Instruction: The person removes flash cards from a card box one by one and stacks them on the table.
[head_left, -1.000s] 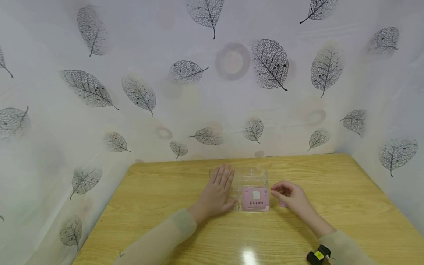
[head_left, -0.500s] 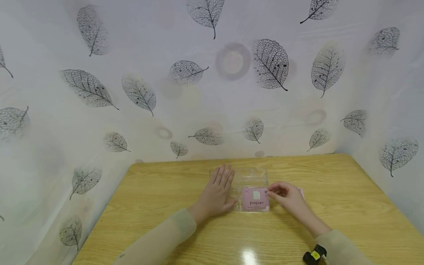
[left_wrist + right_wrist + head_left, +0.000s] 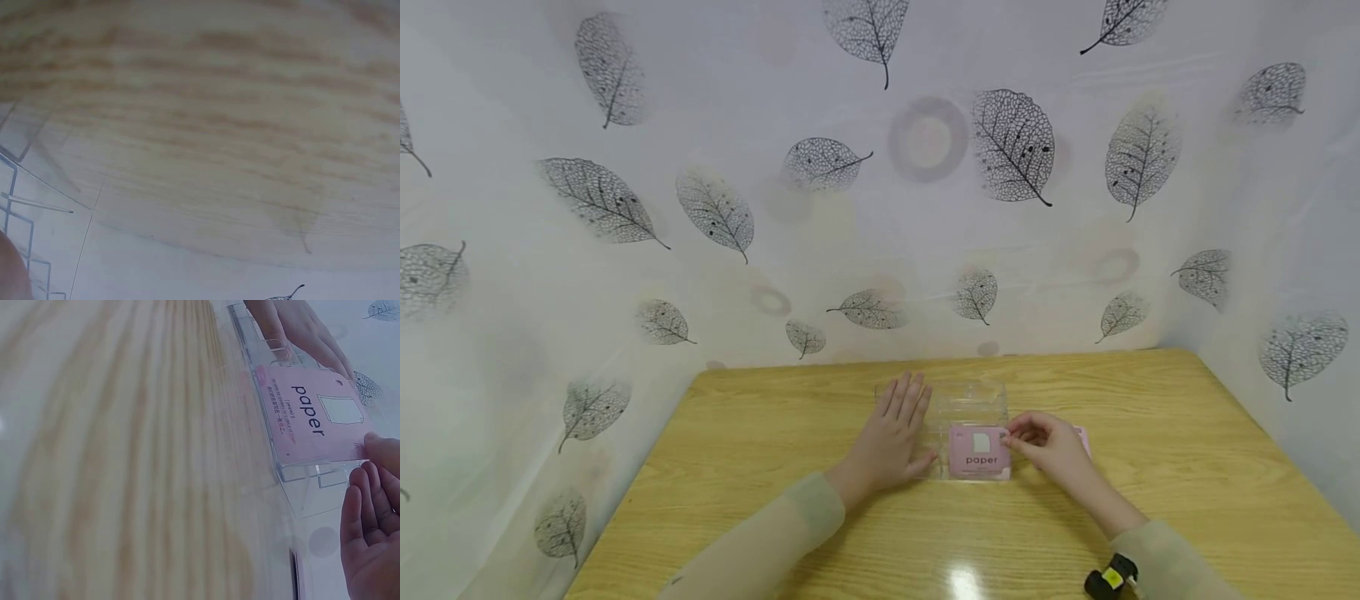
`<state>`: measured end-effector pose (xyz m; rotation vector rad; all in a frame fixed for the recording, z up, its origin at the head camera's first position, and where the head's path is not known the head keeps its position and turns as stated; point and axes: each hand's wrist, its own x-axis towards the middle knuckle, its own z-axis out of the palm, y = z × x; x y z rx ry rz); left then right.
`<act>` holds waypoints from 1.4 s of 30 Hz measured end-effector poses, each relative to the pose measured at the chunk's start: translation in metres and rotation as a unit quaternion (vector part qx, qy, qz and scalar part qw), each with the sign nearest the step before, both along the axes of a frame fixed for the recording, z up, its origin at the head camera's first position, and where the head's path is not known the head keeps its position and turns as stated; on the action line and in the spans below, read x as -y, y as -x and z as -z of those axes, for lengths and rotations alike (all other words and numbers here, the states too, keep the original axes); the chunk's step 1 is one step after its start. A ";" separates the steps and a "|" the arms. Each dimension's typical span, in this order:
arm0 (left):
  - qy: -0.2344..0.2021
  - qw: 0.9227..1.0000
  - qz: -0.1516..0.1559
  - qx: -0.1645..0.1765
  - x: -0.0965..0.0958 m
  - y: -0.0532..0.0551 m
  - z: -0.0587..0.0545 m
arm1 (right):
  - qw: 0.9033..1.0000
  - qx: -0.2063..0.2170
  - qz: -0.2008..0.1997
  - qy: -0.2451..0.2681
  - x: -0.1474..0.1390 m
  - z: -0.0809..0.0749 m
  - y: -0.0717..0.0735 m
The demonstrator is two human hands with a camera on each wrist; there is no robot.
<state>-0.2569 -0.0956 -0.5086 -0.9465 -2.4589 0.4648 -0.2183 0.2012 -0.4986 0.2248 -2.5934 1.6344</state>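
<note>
A pink flashcard [image 3: 980,452] printed "paper" lies over the near right part of a clear plastic compartment box [image 3: 972,408]. My right hand [image 3: 1051,443] pinches it at its far right corner. In the right wrist view the thumb [image 3: 382,452] presses on the face of the flashcard [image 3: 312,415], and the other fingers bend below its edge. Spread flat, my left hand [image 3: 889,437] rests on the left side of the box, fingers straight and pointing away. Only a bit of one finger [image 3: 12,275] shows in the left wrist view, beside the box's clear walls.
Another pink card [image 3: 1082,439] lies on the wooden table [image 3: 760,467] just right of my right hand, mostly hidden by it. A leaf-patterned curtain [image 3: 880,225] hangs behind and along both sides of the table.
My right hand has moved a little left and taken the flashcard's corner between thumb and fingers. More of the pink card to its right now shows. The left hand stays in place.
</note>
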 end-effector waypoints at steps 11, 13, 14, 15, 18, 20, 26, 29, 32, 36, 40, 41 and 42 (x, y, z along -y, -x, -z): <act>-0.003 1.000 0.006 -0.006 0.000 0.002 0.004 | 1.000 -0.009 0.007 -0.016 0.001 0.001 0.000; -0.004 1.000 0.006 -0.005 0.000 0.002 0.004 | 1.000 -0.008 0.007 -0.017 0.002 0.000 0.000; -0.005 1.000 0.006 -0.006 0.000 0.002 0.004 | 1.000 -0.007 0.007 -0.017 0.002 0.000 0.000; -0.004 1.000 0.007 -0.008 0.000 0.002 0.004 | 1.000 -0.007 0.007 -0.017 0.002 0.000 0.000; -0.006 1.000 0.007 -0.008 0.000 0.001 0.003 | 1.000 -0.007 0.008 -0.018 0.002 -0.001 0.000; -0.006 1.000 0.006 -0.006 0.000 0.001 0.003 | 1.000 -0.006 0.008 -0.018 0.002 -0.001 0.000; -0.006 1.000 0.006 -0.004 0.000 0.001 0.002 | 1.000 0.001 0.012 -0.019 0.002 -0.002 0.000; -0.007 1.000 0.006 -0.004 0.000 0.001 0.002 | 1.000 0.001 0.014 -0.021 0.002 -0.001 0.000; -0.009 1.000 0.008 -0.003 0.001 0.001 0.003 | 1.000 -0.002 0.016 -0.022 0.002 -0.001 0.000; -0.011 1.000 0.009 -0.004 0.001 0.002 0.004 | 1.000 -0.008 0.017 -0.025 0.003 -0.001 0.001; -0.012 1.000 0.012 -0.007 0.001 0.002 0.004 | 0.999 -0.010 0.017 -0.026 0.003 -0.002 0.001; -0.012 1.000 0.011 -0.006 0.001 0.002 0.004 | 0.999 -0.011 0.017 -0.025 0.003 -0.002 0.001; -0.012 1.000 0.011 -0.006 0.001 0.003 0.004 | 1.000 -0.010 0.017 -0.024 0.003 -0.003 0.000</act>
